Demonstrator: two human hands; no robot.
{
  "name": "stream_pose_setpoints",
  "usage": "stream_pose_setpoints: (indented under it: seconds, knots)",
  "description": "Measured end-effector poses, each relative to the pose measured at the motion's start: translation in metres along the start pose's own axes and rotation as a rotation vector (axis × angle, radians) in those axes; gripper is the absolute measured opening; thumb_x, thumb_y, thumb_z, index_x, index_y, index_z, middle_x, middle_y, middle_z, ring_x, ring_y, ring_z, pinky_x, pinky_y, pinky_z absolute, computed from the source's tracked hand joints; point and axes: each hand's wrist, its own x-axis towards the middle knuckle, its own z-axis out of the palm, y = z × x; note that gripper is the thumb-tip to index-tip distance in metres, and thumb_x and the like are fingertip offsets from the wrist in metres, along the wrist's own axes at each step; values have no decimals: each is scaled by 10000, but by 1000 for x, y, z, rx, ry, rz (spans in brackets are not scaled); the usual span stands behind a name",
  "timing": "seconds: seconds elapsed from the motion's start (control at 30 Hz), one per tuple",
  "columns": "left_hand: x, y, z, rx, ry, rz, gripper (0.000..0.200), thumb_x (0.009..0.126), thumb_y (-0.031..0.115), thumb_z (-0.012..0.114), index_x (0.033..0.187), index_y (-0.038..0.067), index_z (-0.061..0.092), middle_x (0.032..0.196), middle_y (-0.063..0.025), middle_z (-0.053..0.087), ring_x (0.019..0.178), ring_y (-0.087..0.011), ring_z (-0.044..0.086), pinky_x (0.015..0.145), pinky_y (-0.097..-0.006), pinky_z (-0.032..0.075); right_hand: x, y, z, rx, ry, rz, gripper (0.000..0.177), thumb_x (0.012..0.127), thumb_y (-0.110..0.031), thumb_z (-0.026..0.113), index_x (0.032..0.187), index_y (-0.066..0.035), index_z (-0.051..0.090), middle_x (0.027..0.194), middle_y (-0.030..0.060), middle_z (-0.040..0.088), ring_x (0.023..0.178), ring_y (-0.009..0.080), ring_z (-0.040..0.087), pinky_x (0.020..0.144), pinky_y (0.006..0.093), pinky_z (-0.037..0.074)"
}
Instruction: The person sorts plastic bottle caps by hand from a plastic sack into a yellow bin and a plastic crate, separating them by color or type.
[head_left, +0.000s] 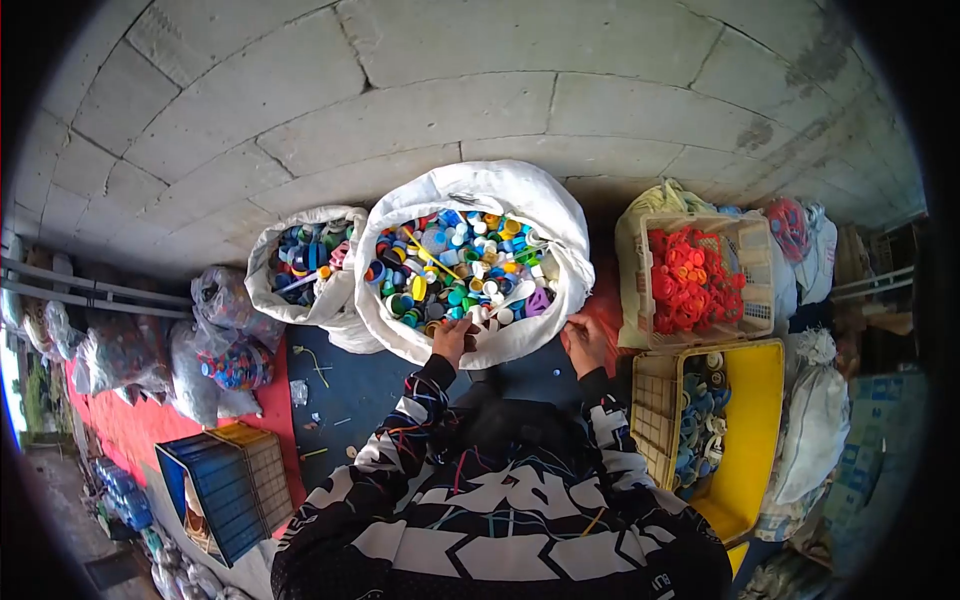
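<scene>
White sack [520, 342]: held mixed caps [457, 296].
Left hand [453, 342]: half curled at sack's near edge; hold unclear.
Right hand [585, 346]: half curled near sack; hold unclear.
Right crate [756, 272]: held red pieces [690, 280].

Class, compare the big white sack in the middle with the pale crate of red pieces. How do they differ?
The white sack is soft and rounded; the pale crate is stiff and four-sided. The sack holds mixed-colour pieces; the crate holds red pieces. Both are open-topped.

Poss. "BU" on shirt [505, 525], v. blurry.
</scene>
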Motion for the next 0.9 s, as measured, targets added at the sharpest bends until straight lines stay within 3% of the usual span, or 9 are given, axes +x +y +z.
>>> stream_pose_setpoints:
  seconds: [0.1,0.13,0.17,0.37,0.47,0.5,0.6,0.73,0.9]
  knots:
    - [24,4,-26,-30,19,53,258,871,274,632,770,40,588,674,-31,580,476,-99,472,452,-249,390,34,5,35,-182,-109,-71,136,803,-76,616,930,-28,625,703,20,609,576,91,543,549,241,456]
    - [-11,39,-33,-14,64,41,235,869,257,635,776,47,580,685,-28,587,477,-91,468,453,-242,381,21,-47,52,-252,-147,-62,132,797,-77,619,917,-25,628,716,29,623,584,101,554,567,248,466]
    - [-5,31,-37,-7,61,58,230,865,252,638,774,50,577,675,-21,576,481,-87,466,455,-241,380,25,-54,59,-392,-154,-96,124,778,-66,622,896,-28,635,775,69,662,661,158,624,635,282,497]
    - [-10,49,-39,144,85,44,202,846,230,645,797,49,571,633,4,518,504,-80,469,474,-237,393,107,-42,126,-622,-406,-370,183,715,-5,630,894,-38,641,819,119,672,761,255,661,682,336,517]
    - [-15,34,-48,63,146,51,222,835,235,656,868,24,593,647,-10,549,493,-87,502,459,-236,428,140,-36,139,-1001,-617,-363,187,683,-5,619,859,-59,656,813,120,670,761,284,651,694,368,514]
    - [-24,35,-48,24,190,39,221,836,235,654,868,25,592,650,-13,551,494,-88,502,461,-236,428,151,-25,138,-971,-695,-349,185,663,-19,617,832,-76,664,801,124,665,767,300,644,713,387,506]
    - [-41,29,-53,-43,260,29,230,846,230,639,875,7,591,653,-25,556,497,-91,503,466,-237,433,157,-19,135,-1056,-764,-463,183,667,-32,618,834,-89,668,826,122,669,824,308,632,744,386,503]
    - [-39,24,-53,0,305,48,242,854,218,626,888,-17,581,635,-29,553,491,-91,504,459,-236,429,135,-43,133,-1351,-821,-466,191,763,-129,575,925,-171,668,926,89,663,1004,293,564,785,425,498]
    - [-12,51,-33,143,278,147,258,834,232,643,903,-10,586,659,-22,568,511,-86,519,464,-232,428,128,-37,130,-1334,-755,-539,149,793,-139,540,910,-123,631,911,81,646,990,288,539,791,428,468]
